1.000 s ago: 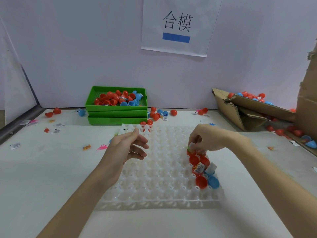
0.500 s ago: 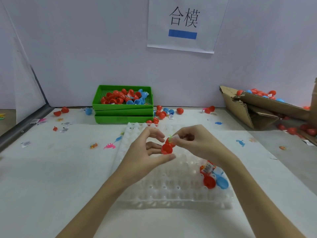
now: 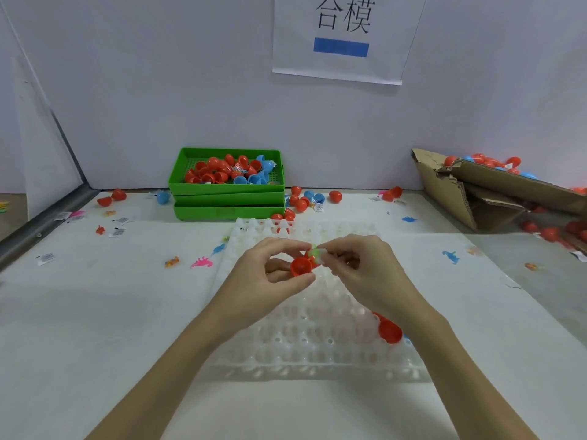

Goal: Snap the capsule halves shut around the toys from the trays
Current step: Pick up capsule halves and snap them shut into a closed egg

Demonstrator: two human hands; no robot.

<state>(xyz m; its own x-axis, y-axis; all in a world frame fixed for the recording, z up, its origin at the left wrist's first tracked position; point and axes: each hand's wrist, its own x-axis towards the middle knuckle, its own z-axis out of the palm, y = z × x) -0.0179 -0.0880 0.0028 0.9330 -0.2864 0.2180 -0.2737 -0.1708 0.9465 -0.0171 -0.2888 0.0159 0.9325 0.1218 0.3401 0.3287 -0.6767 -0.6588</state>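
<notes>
Above the middle of the white dimpled tray (image 3: 305, 338), a red capsule half (image 3: 301, 267) is pinched between the thumb and fingers of the left hand (image 3: 270, 274), its open mouth turned toward the right. Against it, a small pale green toy (image 3: 316, 253) is pinched in the fingertips of the right hand (image 3: 359, 268), blurred and partly hidden, so its shape cannot be told. The loading step is judged to be in hand: the toy is being seated in the half, and the capsule is not yet closed. A second half would next be called for, aligned rim to rim and pressed until it snaps; another red half (image 3: 390, 332) lies in the tray near the right wrist. A white table surface (image 3: 95, 312) is seen beneath, scattered with loose capsules, small paper labels and tiny toys such as a pink figure (image 3: 201, 262). Stacked green trays (image 3: 228, 198) of red and blue halves stand at the back, a torn cardboard box (image 3: 495, 198) holding more halves lies to the right, and a paper sign (image 3: 344, 36) is fixed to the pale wall.
</notes>
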